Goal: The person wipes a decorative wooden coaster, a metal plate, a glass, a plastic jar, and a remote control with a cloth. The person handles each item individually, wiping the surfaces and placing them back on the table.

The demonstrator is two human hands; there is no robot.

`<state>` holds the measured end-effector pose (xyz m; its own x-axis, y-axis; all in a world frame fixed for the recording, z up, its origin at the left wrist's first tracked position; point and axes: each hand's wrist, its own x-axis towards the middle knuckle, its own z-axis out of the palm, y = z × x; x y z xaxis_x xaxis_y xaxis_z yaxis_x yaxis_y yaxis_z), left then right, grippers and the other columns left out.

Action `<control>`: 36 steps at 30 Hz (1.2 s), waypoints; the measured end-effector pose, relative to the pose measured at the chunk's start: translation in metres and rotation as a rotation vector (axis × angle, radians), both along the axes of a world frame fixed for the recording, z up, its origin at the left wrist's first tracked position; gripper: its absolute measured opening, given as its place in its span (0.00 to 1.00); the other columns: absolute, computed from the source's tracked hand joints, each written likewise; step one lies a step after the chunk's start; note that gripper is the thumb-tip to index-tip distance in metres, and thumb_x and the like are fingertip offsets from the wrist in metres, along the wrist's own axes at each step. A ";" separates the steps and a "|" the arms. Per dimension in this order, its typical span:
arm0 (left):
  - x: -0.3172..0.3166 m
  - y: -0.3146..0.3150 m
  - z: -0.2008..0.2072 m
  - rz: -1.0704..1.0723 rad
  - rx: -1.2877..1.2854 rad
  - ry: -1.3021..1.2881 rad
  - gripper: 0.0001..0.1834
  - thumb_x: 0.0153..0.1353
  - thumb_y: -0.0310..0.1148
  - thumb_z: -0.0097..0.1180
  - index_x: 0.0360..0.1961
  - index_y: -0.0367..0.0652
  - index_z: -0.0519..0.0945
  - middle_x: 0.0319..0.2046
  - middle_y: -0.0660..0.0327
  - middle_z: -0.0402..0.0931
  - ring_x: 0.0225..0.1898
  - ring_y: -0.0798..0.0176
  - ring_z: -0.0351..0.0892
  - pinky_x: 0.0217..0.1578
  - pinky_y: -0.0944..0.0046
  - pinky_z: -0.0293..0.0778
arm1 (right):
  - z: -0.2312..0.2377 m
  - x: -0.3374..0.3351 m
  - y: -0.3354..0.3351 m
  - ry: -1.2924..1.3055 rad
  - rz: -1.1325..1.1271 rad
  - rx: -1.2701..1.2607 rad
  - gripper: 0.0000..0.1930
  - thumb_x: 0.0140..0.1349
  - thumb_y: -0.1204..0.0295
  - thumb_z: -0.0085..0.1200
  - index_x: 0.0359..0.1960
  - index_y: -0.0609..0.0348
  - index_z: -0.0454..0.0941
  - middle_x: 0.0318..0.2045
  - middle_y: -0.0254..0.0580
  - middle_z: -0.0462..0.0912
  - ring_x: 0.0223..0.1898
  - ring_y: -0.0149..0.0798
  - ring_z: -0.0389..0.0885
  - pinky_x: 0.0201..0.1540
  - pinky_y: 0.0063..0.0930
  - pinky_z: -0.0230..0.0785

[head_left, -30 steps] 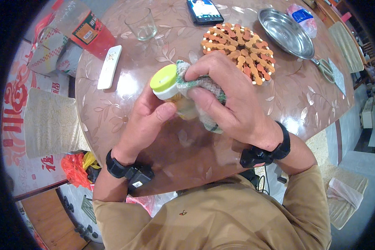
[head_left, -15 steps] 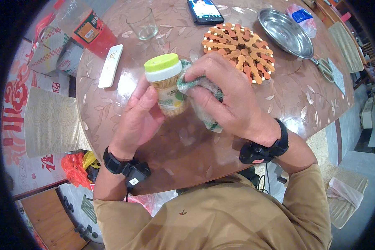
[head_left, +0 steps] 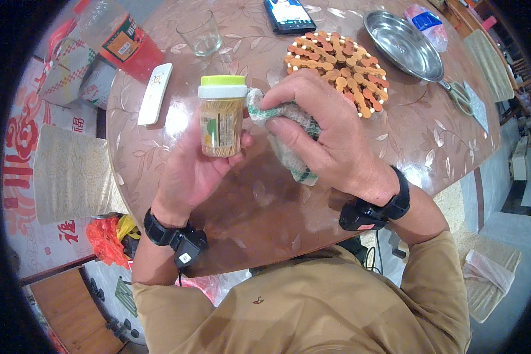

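Note:
A clear toothpick jar (head_left: 221, 121) with a yellow-green lid and white collar stands nearly upright in my left hand (head_left: 189, 165). My left fingers wrap behind and under it, and thin toothpicks show through its wall. Bunched in my right hand (head_left: 324, 133) is a white and green checked cloth (head_left: 286, 133), pinched between thumb and fingers. The cloth's upper end is close to the jar's right side; whether it touches I cannot tell. Both hands are above the brown table (head_left: 248, 218).
A round wooden trivet (head_left: 339, 74) lies beyond my right hand. Around it are a phone (head_left: 289, 16), a steel pan (head_left: 402, 47) and scissors (head_left: 457, 97). On the left are a glass (head_left: 200, 35), a white oblong dish (head_left: 156, 94) and a large bottle of red liquid (head_left: 127, 47).
The toothpick jar has turned in my left hand, from tilted to nearly upright, and moved slightly left. The cloth in my right hand is now a little apart from the jar's front.

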<state>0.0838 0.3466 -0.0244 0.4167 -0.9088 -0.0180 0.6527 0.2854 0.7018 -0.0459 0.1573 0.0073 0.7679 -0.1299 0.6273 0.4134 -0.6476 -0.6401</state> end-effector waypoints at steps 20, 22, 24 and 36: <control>-0.009 -0.002 0.013 -0.146 0.270 -0.587 0.45 0.51 0.32 0.74 0.67 0.41 0.61 0.56 0.61 0.72 0.57 0.66 0.72 0.60 0.64 0.68 | 0.006 -0.003 -0.009 0.162 0.020 0.318 0.10 0.67 0.72 0.52 0.47 0.62 0.76 0.40 0.38 0.79 0.43 0.31 0.77 0.47 0.26 0.69; -0.016 -0.004 0.016 -0.113 0.283 -0.634 0.40 0.52 0.25 0.71 0.65 0.40 0.64 0.55 0.63 0.72 0.58 0.68 0.71 0.61 0.65 0.65 | 0.010 -0.004 -0.011 0.160 0.030 0.284 0.10 0.67 0.72 0.51 0.46 0.61 0.77 0.40 0.39 0.79 0.42 0.33 0.78 0.47 0.27 0.69; -0.015 -0.005 0.016 -0.167 0.346 -0.735 0.38 0.52 0.24 0.71 0.63 0.40 0.67 0.55 0.63 0.72 0.58 0.66 0.71 0.61 0.64 0.66 | 0.014 -0.004 -0.013 0.139 0.084 0.199 0.10 0.65 0.72 0.52 0.45 0.60 0.79 0.38 0.42 0.80 0.41 0.39 0.79 0.46 0.31 0.70; -0.020 -0.005 0.010 -0.131 0.341 -0.671 0.39 0.53 0.23 0.69 0.65 0.38 0.65 0.57 0.62 0.71 0.59 0.66 0.70 0.61 0.63 0.66 | 0.016 -0.005 -0.017 0.126 0.192 -0.019 0.09 0.64 0.69 0.54 0.40 0.62 0.79 0.35 0.50 0.80 0.39 0.54 0.80 0.42 0.41 0.72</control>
